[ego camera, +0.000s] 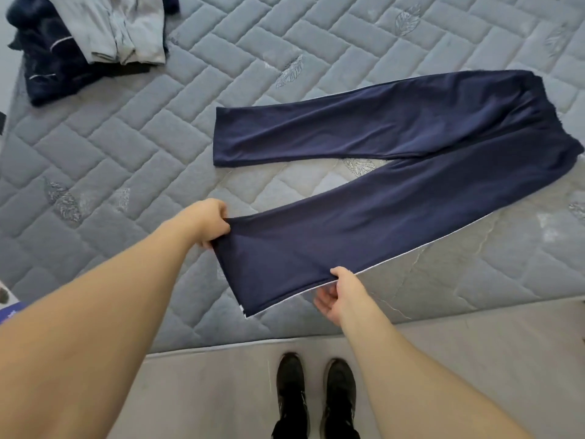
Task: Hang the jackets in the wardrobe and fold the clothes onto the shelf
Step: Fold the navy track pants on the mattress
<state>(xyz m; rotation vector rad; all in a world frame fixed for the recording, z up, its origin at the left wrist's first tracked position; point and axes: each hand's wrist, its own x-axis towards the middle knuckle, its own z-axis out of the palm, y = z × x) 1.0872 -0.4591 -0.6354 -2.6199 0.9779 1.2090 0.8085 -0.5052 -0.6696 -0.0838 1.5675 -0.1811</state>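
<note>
Navy blue trousers [395,172] lie spread on the grey quilted mattress [133,147], waistband at the right, both legs pointing left. My left hand [210,221] grips the far corner of the near leg's hem. My right hand [340,291] pinches the same leg's near side edge close to the hem, thumb on top and fingers under the cloth. The hem end is lifted slightly off the mattress. The far leg lies flat.
A pile of clothes sits at the mattress's far left corner: a dark navy garment with white piping [44,58] under folded grey garments [120,30]. The mattress's front edge [285,340] runs just before my black shoes [315,397] on the floor.
</note>
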